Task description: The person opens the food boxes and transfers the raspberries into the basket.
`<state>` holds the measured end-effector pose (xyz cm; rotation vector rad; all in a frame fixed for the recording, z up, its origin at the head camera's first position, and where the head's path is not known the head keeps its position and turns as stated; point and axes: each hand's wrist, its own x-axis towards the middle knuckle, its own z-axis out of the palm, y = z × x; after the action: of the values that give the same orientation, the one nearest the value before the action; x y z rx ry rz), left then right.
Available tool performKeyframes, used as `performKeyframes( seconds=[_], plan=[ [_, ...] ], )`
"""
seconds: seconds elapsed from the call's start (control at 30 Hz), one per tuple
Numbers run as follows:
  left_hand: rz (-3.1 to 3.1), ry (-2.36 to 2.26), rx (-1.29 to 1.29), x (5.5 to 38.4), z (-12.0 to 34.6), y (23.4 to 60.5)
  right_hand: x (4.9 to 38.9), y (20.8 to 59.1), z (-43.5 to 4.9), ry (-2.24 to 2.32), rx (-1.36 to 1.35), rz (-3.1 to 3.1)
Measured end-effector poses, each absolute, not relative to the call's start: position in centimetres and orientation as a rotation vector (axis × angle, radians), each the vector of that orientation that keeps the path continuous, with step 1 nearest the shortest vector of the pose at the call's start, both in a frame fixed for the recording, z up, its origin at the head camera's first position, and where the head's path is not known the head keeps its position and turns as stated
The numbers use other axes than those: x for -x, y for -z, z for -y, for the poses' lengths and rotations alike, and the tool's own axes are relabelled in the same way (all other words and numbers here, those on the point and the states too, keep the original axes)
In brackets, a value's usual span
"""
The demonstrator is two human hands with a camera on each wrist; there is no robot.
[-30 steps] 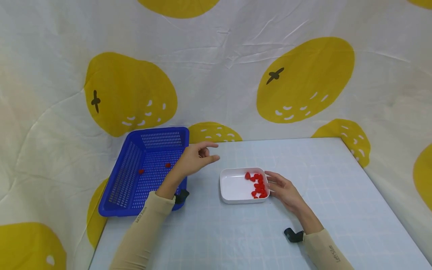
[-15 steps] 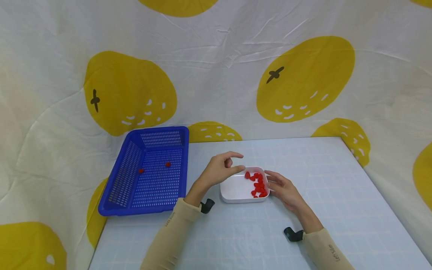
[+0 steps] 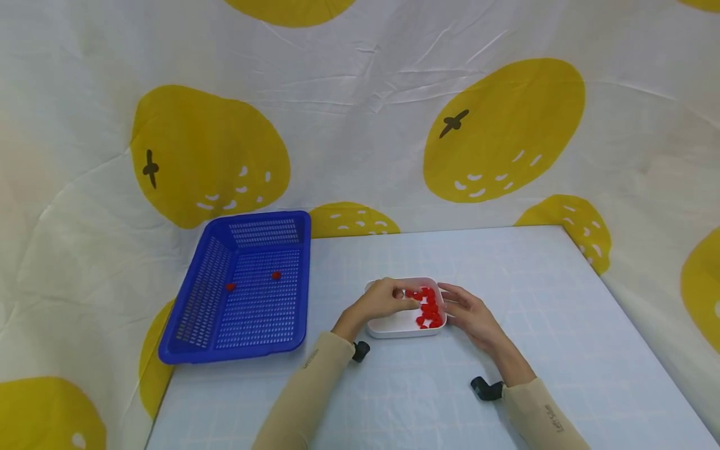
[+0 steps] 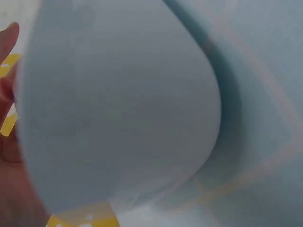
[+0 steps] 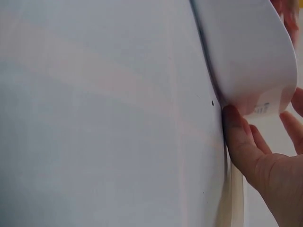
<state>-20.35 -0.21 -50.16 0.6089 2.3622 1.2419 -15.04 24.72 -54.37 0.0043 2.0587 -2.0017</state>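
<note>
A white rectangular tray (image 3: 394, 325) stands on the table, with several small red pieces (image 3: 430, 315), rounded and slightly pointed, gathered at its right end. My left hand (image 3: 381, 300) reaches over the left part of the tray. Its thumb and index finger stand apart at the red pieces, while the other fingers are mostly hidden. At the tray's right end, my right hand (image 3: 469, 315) touches the outer wall with relaxed fingers. In the right wrist view its thumb (image 5: 236, 137) lies against the tray's lower edge. The tray's outer wall (image 4: 123, 104) fills much of the left wrist view.
To the left stands a blue perforated basket (image 3: 306, 294) with two red pieces (image 3: 276, 275) lying apart on its floor. A light blue checked cover (image 3: 405, 394) lies over the table. Behind it hangs a white cloth (image 3: 360, 144) with yellow fruit shapes.
My left hand has moved right and slightly down from beside the basket, over the tray to the red pieces. The right hand has kept its place at the tray's end.
</note>
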Motion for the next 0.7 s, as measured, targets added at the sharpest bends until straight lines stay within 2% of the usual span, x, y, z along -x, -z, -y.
performKeyframes(
  seconds=[0.3, 0.7],
  plan=[
    [-2.272, -1.125, -0.657, 20.6, -0.6, 52.1, 14.9, 54.4, -24.5, 1.996, 0.016, -2.084],
    [-2.298, -0.998, -0.677, 20.6, -1.1, 52.4, 15.0, 54.5, -24.6, 1.989, 0.017, -2.097]
  ],
)
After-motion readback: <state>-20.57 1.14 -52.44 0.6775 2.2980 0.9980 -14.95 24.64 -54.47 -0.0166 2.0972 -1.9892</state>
